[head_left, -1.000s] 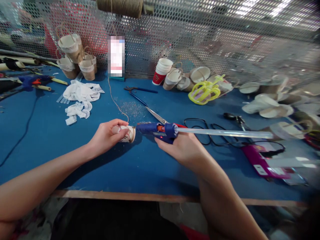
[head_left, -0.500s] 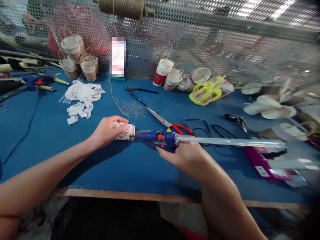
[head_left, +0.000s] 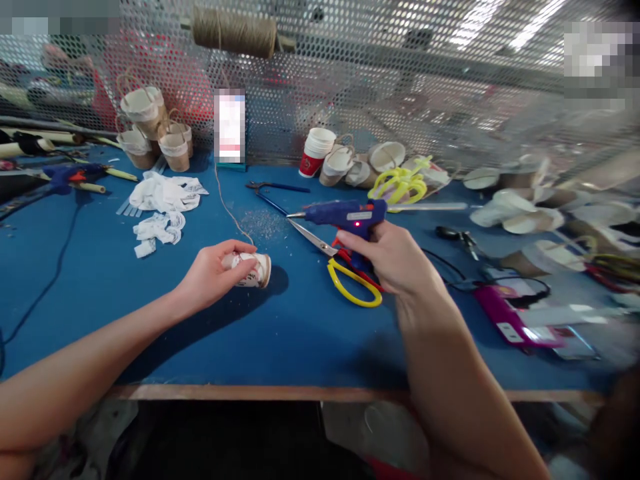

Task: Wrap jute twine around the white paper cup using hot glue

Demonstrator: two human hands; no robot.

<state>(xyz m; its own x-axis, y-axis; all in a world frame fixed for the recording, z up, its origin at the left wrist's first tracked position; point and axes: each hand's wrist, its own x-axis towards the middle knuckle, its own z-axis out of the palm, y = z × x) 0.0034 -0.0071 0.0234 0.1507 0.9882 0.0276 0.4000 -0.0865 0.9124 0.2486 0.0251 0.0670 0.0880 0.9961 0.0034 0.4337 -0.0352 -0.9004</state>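
My left hand (head_left: pixel 213 275) is closed round a small paper cup (head_left: pixel 253 270) lying on its side on the blue table (head_left: pixel 280 333). A thin jute string (head_left: pixel 231 208) runs from the cup toward the back. My right hand (head_left: pixel 395 257) grips a blue hot glue gun (head_left: pixel 345 217), raised above the table with its nozzle pointing left and a clear glue stick out the back. The nozzle is well apart from the cup. Scissors (head_left: pixel 345 277) with red and yellow handles lie under the gun.
A perforated metal screen (head_left: pixel 400 80) closes the back, with a twine spool (head_left: pixel 235 30) on top. Twine-wrapped cups (head_left: pixel 150 127), a stack of paper cups (head_left: pixel 316 150), white scraps (head_left: pixel 163 200), pliers (head_left: pixel 275 190), another glue gun (head_left: pixel 67 177), cables and a pink device (head_left: pixel 515 317) lie around.
My right hand has lifted the glue gun away from the cup, up and to the right. The scissors under it now show. My left hand keeps hold of the cup.
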